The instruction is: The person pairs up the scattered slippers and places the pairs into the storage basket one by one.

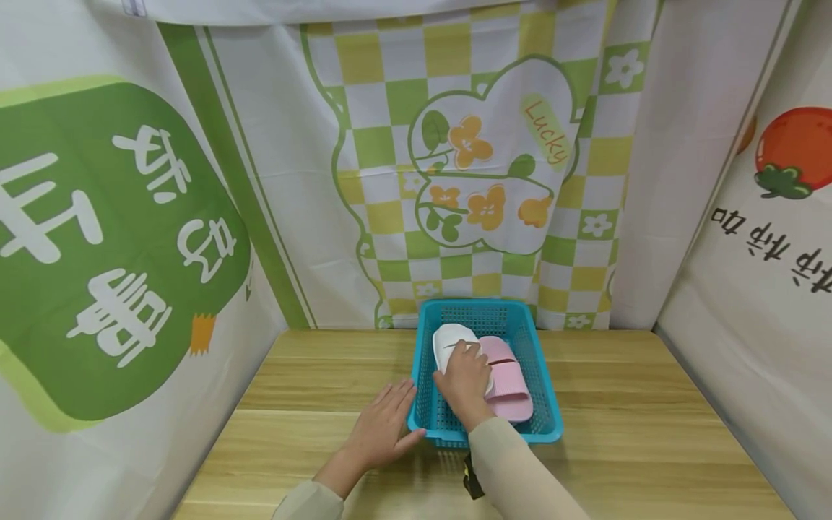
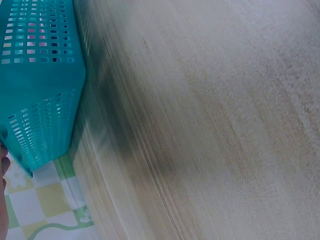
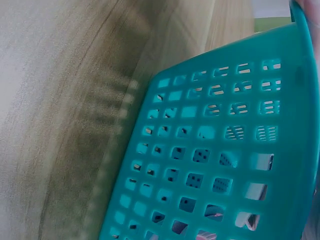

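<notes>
A blue plastic basket (image 1: 549,390) with perforated walls stands on the wooden table. Inside lie a white slipper (image 1: 448,336) on the left and a pink slipper (image 1: 513,386) beside it. My right hand (image 1: 464,375) reaches over the basket's near rim and grips the white slipper, thumb on its left side and fingers over its top. Part of that slipper is hidden under the hand. My left hand (image 1: 383,426) has its fingers extended and touches the basket's left rim near the front corner. In the left wrist view the basket's wall (image 2: 45,80) shows at the left edge.
Wood-grain tabletop (image 1: 624,419) surrounds the basket. Behind it hangs a green and yellow checked cloth (image 1: 390,217); printed white cloths close off both sides. A small black and yellow item (image 1: 472,480) shows beneath the right wrist.
</notes>
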`<state>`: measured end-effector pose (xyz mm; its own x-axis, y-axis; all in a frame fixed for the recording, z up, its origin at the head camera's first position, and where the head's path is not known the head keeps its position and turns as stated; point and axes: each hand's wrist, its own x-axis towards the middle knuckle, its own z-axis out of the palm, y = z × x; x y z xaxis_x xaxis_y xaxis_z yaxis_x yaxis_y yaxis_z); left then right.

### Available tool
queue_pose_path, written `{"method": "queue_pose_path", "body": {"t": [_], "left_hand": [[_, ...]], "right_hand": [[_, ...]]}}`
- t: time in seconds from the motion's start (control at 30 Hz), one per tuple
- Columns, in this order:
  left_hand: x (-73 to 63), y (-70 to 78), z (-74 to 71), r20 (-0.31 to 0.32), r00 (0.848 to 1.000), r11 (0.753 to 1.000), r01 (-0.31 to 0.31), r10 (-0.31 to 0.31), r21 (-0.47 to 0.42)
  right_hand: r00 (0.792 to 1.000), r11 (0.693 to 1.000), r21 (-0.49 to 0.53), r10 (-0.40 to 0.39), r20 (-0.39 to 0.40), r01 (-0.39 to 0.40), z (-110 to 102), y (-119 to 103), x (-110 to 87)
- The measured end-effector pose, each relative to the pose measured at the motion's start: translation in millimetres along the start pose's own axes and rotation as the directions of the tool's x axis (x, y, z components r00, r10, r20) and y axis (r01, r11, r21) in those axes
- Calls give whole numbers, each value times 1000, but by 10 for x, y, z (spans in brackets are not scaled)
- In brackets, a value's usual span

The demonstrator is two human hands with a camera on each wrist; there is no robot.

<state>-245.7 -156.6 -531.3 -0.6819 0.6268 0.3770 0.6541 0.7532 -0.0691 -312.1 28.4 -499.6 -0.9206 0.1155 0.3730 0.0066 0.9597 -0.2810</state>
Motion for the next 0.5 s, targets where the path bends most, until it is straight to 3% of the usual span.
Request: {"method": "queue_pose_path", "body": {"t": [0.27,0.5], "left_hand": [[3,12,-20,-2,1000,1000,-1,1,-9],[1,-3,1,-41,999,1000,-25,25,-14]], "right_hand": [[999,996,-79,-36,17,37,46,-35,37],[998,989,-137,-42,35,46,75,-82,21]]}}
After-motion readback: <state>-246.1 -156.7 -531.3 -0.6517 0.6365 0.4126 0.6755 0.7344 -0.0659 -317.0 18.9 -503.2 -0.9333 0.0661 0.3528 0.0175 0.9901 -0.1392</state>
